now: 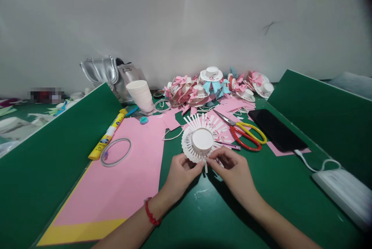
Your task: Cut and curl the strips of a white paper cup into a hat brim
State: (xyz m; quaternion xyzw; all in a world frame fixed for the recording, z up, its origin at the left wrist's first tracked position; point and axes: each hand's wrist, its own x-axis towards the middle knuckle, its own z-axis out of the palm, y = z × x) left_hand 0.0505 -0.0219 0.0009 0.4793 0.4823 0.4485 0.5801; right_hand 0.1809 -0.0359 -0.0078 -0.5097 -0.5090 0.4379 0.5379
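A white paper cup (202,139), its wall cut into strips that fan out round the base, is between my hands above the green table. Part of its rim is folded into a pleated ring, while the strips at the upper right stick out loose. My left hand (184,171) pinches the lower left edge, thumb in front and fingers behind. With thumb and forefinger my right hand (229,163) grips a strip at the lower edge. Scissors (244,131) with red and yellow handles lie just beyond, beside a thin purple tool (229,145).
Pink paper sheets (130,179), a yellow glue tube (107,134) and a tape ring (116,152) lie left. Stacked paper cups (141,96) and a heap of paper hats (200,90) stand behind. A phone (276,129) and white box (345,191) lie right; green dividers (322,109) flank the table.
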